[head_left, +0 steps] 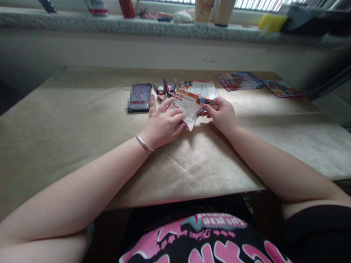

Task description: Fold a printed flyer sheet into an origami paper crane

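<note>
A printed sheet of paper (187, 106), white with red headings and a colourful border, is partly folded and held a little above the table. My left hand (164, 122), with a silver bangle at the wrist, grips its lower left edge between thumb and forefinger; the other fingers spread over its left side. The right edge is pinched by my right hand (221, 113), thumb against fingers. Just behind the sheet stand folded paper shapes (165, 89) with pointed tips. Further printed sheets (204, 88) lie behind it, partly covered.
A phone (139, 97) with its screen lit lies left of the folded shapes. Colourful printed leaflets (240, 80) are stacked at the back right, with more leaflets (281, 88) beside them. Bottles, cups and a yellow item (272, 23) line the stone windowsill (153, 31) behind the table (68, 120).
</note>
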A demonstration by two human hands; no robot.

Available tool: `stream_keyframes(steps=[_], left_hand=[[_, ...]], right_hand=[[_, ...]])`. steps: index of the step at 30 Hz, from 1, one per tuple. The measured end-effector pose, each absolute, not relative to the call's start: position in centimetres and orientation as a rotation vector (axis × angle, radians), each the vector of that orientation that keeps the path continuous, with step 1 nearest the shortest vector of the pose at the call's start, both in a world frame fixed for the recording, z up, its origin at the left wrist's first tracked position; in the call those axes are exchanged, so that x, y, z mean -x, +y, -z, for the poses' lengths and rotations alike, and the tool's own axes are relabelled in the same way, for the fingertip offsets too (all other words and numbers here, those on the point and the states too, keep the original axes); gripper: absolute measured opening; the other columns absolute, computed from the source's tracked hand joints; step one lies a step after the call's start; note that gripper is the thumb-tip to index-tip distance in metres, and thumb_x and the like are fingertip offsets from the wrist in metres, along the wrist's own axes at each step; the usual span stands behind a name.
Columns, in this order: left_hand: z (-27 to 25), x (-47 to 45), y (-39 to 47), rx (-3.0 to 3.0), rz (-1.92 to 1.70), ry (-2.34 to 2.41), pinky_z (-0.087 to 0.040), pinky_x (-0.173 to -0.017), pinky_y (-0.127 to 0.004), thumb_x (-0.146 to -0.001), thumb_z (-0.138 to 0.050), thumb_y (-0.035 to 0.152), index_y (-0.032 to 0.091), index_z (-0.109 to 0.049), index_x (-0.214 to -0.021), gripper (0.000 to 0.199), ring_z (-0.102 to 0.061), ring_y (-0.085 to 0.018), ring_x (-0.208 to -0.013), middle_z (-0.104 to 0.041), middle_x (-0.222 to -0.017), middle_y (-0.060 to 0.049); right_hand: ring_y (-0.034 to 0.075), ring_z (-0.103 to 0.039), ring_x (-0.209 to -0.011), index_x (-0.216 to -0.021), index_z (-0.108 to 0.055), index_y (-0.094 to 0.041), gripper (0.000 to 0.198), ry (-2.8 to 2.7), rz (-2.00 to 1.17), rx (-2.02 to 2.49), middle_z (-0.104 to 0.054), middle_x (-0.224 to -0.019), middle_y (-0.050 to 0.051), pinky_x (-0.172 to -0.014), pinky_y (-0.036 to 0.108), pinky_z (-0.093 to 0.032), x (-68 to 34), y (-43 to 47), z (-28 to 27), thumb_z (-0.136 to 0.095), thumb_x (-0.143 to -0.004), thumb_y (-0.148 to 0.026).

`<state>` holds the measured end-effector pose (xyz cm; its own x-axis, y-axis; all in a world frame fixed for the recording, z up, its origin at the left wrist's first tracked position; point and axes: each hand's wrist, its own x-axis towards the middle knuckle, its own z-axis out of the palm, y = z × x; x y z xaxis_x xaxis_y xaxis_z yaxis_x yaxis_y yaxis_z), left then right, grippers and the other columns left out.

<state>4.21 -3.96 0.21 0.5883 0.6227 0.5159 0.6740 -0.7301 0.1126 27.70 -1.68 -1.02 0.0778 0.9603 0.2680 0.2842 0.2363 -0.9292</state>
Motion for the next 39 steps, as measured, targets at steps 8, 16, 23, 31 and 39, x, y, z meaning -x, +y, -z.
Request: stream_keyframes(steps=[8,16,23,31,39], left_hand=[[-0.3,-4.6,-3.8,2.793,0.733,-1.013,-0.009,-0.125,-0.065,-0.091,-0.057,0.030,0.029,-0.073,-0.111,0.025,-0.055,-0.028,-0.129,-0.070,-0.123,-0.003],[0.4,-4.3,-3.3,2.741,0.732,-1.014,-0.030,-0.121,-0.058,-0.091,-0.058,0.034,0.023,-0.069,-0.109,0.024,-0.035,-0.033,-0.147,-0.054,-0.145,-0.008],[0.6,-4.3,-3.0,2.767,0.751,-1.000,-0.035,-0.121,-0.049,-0.091,-0.056,0.035,0.014,-0.055,-0.130,0.044,-0.041,-0.031,-0.143,-0.051,-0.147,-0.016],[0.7,-4.1,-3.3,2.689,0.782,-1.104,-0.009,-0.123,-0.063,-0.088,-0.064,0.046,0.021,-0.036,-0.150,0.073,-0.040,-0.034,-0.144,-0.042,-0.155,-0.019],[1.4,-3.5,-2.5,2.666,0.883,-1.005,-0.016,-0.125,-0.054,-0.070,-0.068,0.078,0.018,-0.018,-0.159,0.118,-0.024,-0.039,-0.151,-0.025,-0.163,-0.023]], right_hand=[[0.015,-0.071,-0.059,-0.076,-0.045,-0.024,0.051,-1.394,-0.892,1.248,-0.068,-0.070,-0.002,-0.045,0.022,-0.047,-27.3,-1.8,0.8,-0.076,-0.071,-0.064],[0.017,-0.071,-0.062,-0.073,-0.043,-0.025,0.052,-1.451,-0.853,1.268,-0.067,-0.067,-0.002,-0.046,0.024,-0.049,-27.3,-1.8,0.9,-0.075,-0.071,-0.066],[0.018,-0.069,-0.066,-0.072,-0.048,-0.024,0.044,-1.528,-0.834,1.250,-0.070,-0.070,0.000,-0.063,0.033,-0.057,-27.3,-1.4,1.9,-0.081,-0.069,-0.052],[0.024,-0.071,-0.093,-0.086,-0.064,-0.023,0.021,-1.664,-0.792,1.182,-0.074,-0.091,0.005,-0.086,0.044,-0.059,-27.3,-1.6,1.9,-0.075,-0.078,-0.038],[0.022,-0.071,-0.092,-0.099,-0.063,-0.023,0.032,-1.709,-0.845,1.126,-0.074,-0.100,0.003,-0.081,0.039,-0.061,-26.8,-2.3,2.0,-0.077,-0.077,-0.042]])
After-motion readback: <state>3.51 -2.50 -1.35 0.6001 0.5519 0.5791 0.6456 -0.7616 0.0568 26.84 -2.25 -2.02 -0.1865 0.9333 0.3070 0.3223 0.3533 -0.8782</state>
